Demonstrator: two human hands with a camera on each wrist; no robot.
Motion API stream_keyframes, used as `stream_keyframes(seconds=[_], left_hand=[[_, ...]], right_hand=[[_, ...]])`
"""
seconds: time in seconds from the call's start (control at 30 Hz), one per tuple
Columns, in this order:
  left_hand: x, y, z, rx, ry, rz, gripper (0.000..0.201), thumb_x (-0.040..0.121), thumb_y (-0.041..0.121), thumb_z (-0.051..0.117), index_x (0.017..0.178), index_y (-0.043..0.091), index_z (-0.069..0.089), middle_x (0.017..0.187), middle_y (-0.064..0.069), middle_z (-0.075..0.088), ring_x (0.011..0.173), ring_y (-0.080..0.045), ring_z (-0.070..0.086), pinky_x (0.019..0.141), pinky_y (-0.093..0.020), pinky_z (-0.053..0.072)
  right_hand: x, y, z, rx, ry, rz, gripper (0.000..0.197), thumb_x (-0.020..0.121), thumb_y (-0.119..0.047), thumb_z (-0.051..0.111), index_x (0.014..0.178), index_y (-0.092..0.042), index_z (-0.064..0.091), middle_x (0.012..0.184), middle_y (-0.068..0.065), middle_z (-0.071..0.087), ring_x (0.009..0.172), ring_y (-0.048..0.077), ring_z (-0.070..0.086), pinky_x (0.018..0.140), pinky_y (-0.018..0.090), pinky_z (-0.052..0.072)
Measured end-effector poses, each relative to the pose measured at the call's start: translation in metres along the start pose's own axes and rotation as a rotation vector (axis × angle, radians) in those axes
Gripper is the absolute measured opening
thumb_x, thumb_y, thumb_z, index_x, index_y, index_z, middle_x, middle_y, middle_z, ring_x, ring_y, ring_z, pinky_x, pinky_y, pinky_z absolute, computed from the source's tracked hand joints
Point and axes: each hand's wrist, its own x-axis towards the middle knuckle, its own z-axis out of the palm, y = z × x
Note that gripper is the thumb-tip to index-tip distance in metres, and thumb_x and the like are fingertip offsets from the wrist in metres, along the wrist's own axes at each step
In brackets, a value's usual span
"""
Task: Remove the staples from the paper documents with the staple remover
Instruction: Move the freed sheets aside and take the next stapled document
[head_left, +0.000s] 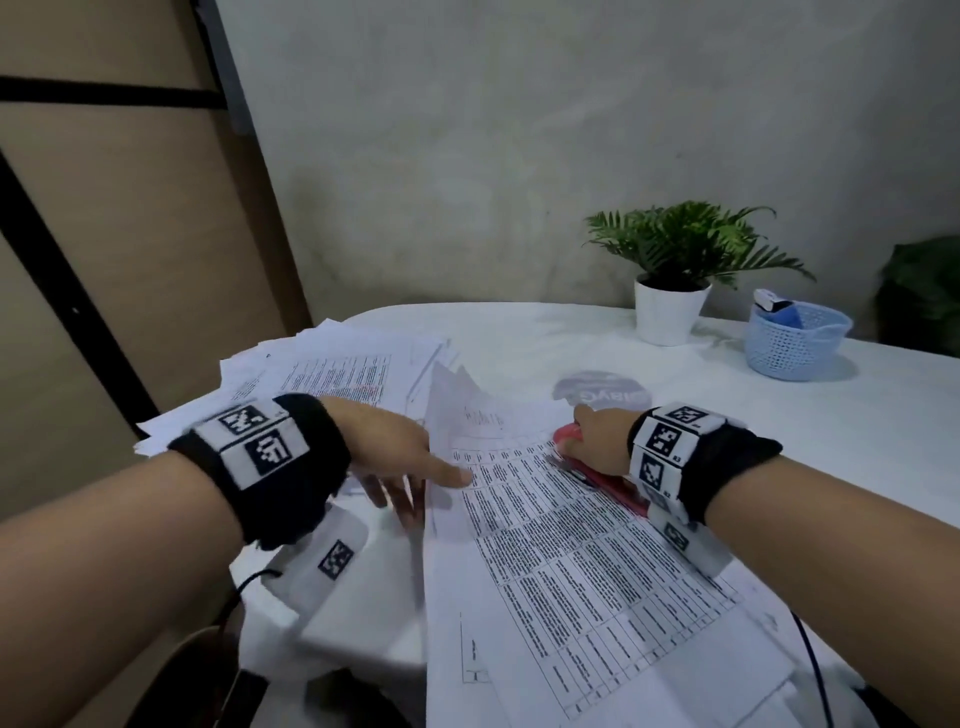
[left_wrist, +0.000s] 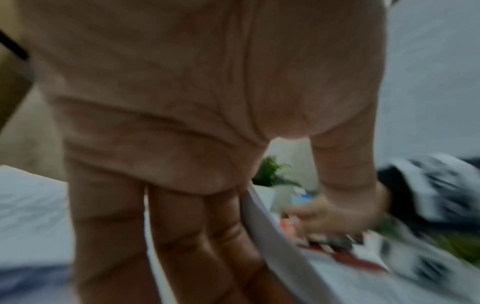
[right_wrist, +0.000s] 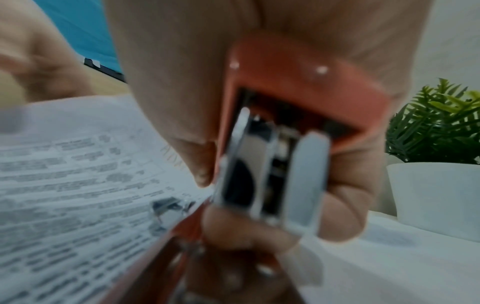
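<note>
A printed document (head_left: 571, 561) lies on the white table (head_left: 519, 332) in front of me. My left hand (head_left: 405, 462) has its straight fingers (left_wrist: 182, 236) under a raised sheet (head_left: 452, 410), with the thumb lying on the printed page. My right hand (head_left: 597, 441) grips the red staple remover (head_left: 618, 486) at the document's far right corner. In the right wrist view the red staple remover (right_wrist: 298, 86) shows its metal parts against the paper (right_wrist: 64, 195), blurred. No staple is visible.
A loose pile of papers (head_left: 311, 374) spreads over the table's left end. At the back right stand a potted plant (head_left: 670, 312) and a blue basket (head_left: 795, 338). A round dark sticker (head_left: 602, 389) lies beyond my right hand. A cable (head_left: 810, 665) hangs off the near right edge.
</note>
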Motion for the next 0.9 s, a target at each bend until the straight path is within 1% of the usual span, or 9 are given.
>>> stream_keyframes(seconds=[0.07,0.13,0.33,0.43,0.5,0.6,0.73,0.83,0.9], left_hand=[[-0.008,-0.003,0.027,0.086,-0.081,0.008,0.041,0.091,0.049,0.053,0.097,0.01,0.064,0.082,0.002,0.071,0.071,-0.013,0.066,0.065,-0.022,0.049],[-0.01,-0.005,0.048,0.098,-0.063,0.038,0.037,0.093,0.039,0.054,0.105,0.005,0.061,0.079,-0.001,0.07,0.064,-0.012,0.065,0.064,-0.021,0.051],[-0.02,0.003,0.055,0.157,0.36,0.061,0.023,0.09,0.015,0.052,0.109,0.004,0.048,0.112,-0.011,0.062,0.092,-0.026,0.066,0.079,-0.034,0.057],[-0.038,-0.003,0.02,0.208,0.587,0.035,0.031,0.088,0.016,0.051,0.118,0.013,0.055,0.114,-0.003,0.063,0.101,-0.022,0.059,0.08,-0.022,0.05],[-0.054,-0.011,-0.008,0.199,0.75,-0.017,0.025,0.084,0.023,0.052,0.106,0.019,0.063,0.11,-0.007,0.065,0.101,-0.027,0.061,0.086,-0.033,0.052],[-0.075,-0.025,-0.049,-0.107,0.884,-0.049,0.017,0.087,-0.003,0.05,0.087,0.009,0.063,0.085,-0.014,0.064,0.077,-0.027,0.061,0.064,-0.035,0.055],[-0.08,-0.067,-0.12,-0.259,1.1,-0.123,0.036,0.092,-0.015,0.041,0.059,0.0,0.045,0.067,-0.011,0.042,0.073,-0.017,0.053,0.084,-0.038,0.037],[-0.072,-0.081,-0.141,-0.326,1.181,-0.191,0.014,0.093,-0.007,0.043,0.088,-0.011,0.055,0.094,-0.025,0.054,0.079,-0.023,0.051,0.081,-0.034,0.035],[-0.061,-0.089,-0.147,-0.312,1.176,-0.229,0.02,0.092,-0.006,0.045,0.079,-0.007,0.06,0.082,-0.021,0.055,0.087,-0.024,0.046,0.074,-0.033,0.036]], right_hand=[[0.001,0.001,0.002,-0.064,0.071,0.0,0.05,0.097,-0.048,0.029,0.125,-0.014,0.053,0.128,0.0,0.056,0.117,0.015,0.051,0.102,0.029,0.038],[0.002,0.001,0.004,-0.049,0.093,0.001,0.048,0.096,-0.047,0.033,0.124,-0.013,0.053,0.129,0.001,0.055,0.118,0.016,0.05,0.103,0.03,0.037],[-0.014,0.001,-0.01,0.123,0.04,0.045,0.044,0.099,-0.038,0.034,0.127,-0.006,0.042,0.128,0.013,0.054,0.116,0.025,0.052,0.096,0.031,0.039],[-0.026,0.009,-0.02,0.197,0.054,0.055,0.041,0.1,-0.036,0.033,0.121,-0.002,0.039,0.116,0.018,0.058,0.103,0.03,0.056,0.084,0.031,0.04],[-0.033,0.015,-0.026,0.234,0.056,0.061,0.041,0.1,-0.038,0.032,0.12,-0.003,0.039,0.112,0.019,0.06,0.09,0.028,0.053,0.078,0.03,0.037],[-0.041,0.025,-0.033,0.251,0.055,0.081,0.041,0.099,-0.04,0.033,0.119,-0.005,0.039,0.112,0.018,0.059,0.085,0.025,0.049,0.075,0.029,0.035],[-0.041,0.035,-0.033,0.224,0.018,0.121,0.041,0.098,-0.043,0.034,0.117,-0.007,0.04,0.114,0.017,0.058,0.088,0.026,0.049,0.075,0.03,0.035],[-0.038,0.042,-0.031,0.216,0.02,0.147,0.036,0.098,-0.043,0.034,0.109,-0.009,0.038,0.113,0.018,0.058,0.088,0.027,0.05,0.075,0.03,0.035],[-0.035,0.046,-0.029,0.217,0.018,0.167,0.033,0.098,-0.042,0.034,0.104,-0.01,0.037,0.113,0.019,0.058,0.088,0.027,0.05,0.075,0.03,0.036]])
